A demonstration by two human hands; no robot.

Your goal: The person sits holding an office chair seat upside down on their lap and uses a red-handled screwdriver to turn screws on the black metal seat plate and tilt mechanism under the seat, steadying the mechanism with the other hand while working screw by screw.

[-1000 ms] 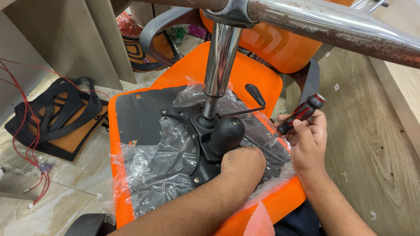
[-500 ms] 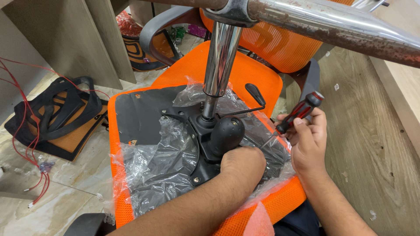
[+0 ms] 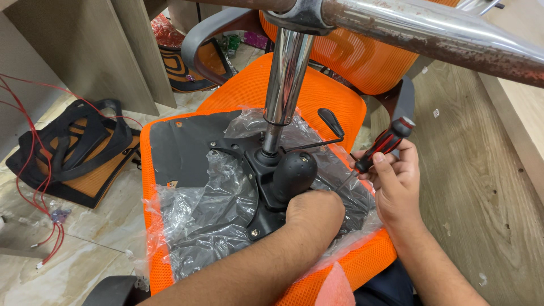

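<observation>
Orange seat (image 3: pixel 317 96) lies upside down at frame centre, exposing the mechanism (image 3: pixel 272 187). Left hand (image 3: pixel 314 212) fisted on it, likely bracing; right hand (image 3: pixel 394 175) grips screwdriver (image 3: pixel 382 146), tip angled down toward the plate.

Left hand (image 3: pixel 314 212) seemingly fisted, right hand (image 3: pixel 394 175) gripping.

One head-worn view, looking steeply down.
We sit close above the upturned orange chair seat (image 3: pixel 249 90); its chrome column (image 3: pixel 285 73) rises toward the lens, floor (image 3: pixel 85 249) at left, forearms entering from below.
</observation>
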